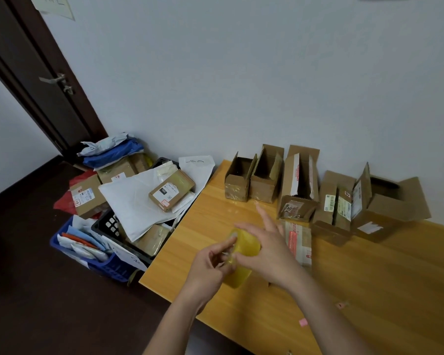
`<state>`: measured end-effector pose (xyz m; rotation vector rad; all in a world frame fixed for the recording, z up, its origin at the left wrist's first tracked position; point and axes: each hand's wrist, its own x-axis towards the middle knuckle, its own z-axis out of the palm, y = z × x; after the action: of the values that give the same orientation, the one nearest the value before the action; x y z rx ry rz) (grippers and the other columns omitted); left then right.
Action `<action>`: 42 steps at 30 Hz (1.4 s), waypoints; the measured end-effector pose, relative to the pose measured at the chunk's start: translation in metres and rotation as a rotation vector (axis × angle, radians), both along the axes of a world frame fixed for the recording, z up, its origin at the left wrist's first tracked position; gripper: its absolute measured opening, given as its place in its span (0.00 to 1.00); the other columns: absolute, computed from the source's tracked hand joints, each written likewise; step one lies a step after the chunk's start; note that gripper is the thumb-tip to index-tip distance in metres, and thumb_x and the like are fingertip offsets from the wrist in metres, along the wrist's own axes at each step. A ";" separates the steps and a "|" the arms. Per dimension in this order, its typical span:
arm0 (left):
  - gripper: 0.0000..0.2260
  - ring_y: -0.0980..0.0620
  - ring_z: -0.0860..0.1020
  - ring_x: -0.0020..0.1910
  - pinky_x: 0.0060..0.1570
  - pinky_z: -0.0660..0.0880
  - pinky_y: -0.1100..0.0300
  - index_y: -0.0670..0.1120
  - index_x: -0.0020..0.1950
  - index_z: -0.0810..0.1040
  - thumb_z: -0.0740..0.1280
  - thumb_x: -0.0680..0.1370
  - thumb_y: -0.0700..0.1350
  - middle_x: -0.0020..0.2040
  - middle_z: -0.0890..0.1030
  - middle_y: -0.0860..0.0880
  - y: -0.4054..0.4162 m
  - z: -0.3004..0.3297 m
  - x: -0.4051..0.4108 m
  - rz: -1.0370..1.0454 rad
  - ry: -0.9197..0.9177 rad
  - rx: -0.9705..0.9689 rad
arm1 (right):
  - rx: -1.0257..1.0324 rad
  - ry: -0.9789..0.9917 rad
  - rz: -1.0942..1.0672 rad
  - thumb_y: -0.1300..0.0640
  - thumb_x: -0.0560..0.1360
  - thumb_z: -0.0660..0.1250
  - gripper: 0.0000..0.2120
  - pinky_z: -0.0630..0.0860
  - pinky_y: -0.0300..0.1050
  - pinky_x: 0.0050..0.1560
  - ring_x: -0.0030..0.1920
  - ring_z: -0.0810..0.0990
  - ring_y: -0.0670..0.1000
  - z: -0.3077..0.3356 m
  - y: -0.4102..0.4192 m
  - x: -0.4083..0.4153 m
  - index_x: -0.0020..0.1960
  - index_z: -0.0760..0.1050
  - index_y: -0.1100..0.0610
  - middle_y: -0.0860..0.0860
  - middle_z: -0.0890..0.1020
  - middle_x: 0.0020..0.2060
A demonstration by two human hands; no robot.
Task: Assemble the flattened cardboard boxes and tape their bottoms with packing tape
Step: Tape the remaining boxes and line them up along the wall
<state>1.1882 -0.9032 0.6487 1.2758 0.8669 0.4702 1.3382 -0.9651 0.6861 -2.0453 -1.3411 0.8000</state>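
Holding tape roll [244,254] between hands: left hand [210,262] pinching edge, right hand [267,249] cupping, fingers spread.

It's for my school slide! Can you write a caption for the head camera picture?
Both hands, left hand and right hand, hold a tape roll above the wooden table.

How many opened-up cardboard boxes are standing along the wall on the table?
5: a row along the wall, from the leftmost, next, the middle, fourth, to the rightmost. None seems hidden.
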 end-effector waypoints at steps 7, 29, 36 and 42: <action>0.14 0.44 0.81 0.52 0.51 0.76 0.54 0.42 0.55 0.68 0.63 0.76 0.26 0.50 0.85 0.44 0.022 0.016 -0.007 -0.132 0.043 0.054 | -0.190 0.154 0.174 0.38 0.70 0.72 0.21 0.71 0.41 0.57 0.60 0.71 0.45 -0.003 0.002 0.014 0.60 0.73 0.42 0.44 0.73 0.58; 0.14 0.50 0.79 0.50 0.44 0.81 0.54 0.56 0.65 0.66 0.56 0.81 0.57 0.54 0.77 0.47 0.011 0.027 0.017 0.117 -0.054 -0.086 | 0.050 1.130 -0.412 0.48 0.55 0.75 0.39 0.70 0.59 0.68 0.63 0.74 0.59 -0.025 0.002 -0.007 0.62 0.72 0.64 0.62 0.76 0.61; 0.13 0.51 0.78 0.51 0.44 0.80 0.57 0.57 0.64 0.66 0.57 0.80 0.55 0.56 0.75 0.50 0.009 0.032 0.017 0.119 -0.068 -0.026 | 0.117 1.204 -0.359 0.48 0.65 0.76 0.25 0.73 0.53 0.62 0.57 0.78 0.54 -0.018 -0.007 -0.008 0.55 0.77 0.64 0.58 0.80 0.54; 0.13 0.49 0.77 0.52 0.52 0.78 0.44 0.56 0.65 0.66 0.56 0.81 0.56 0.55 0.74 0.49 0.010 0.037 0.018 0.103 -0.033 -0.044 | 0.172 1.209 -0.430 0.41 0.59 0.81 0.41 0.70 0.56 0.69 0.66 0.74 0.55 -0.011 -0.012 -0.012 0.65 0.72 0.59 0.57 0.76 0.64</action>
<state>1.2057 -0.8930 0.6860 1.1842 0.9135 0.5489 1.3259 -0.9771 0.6753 -1.1886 -0.2577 1.3108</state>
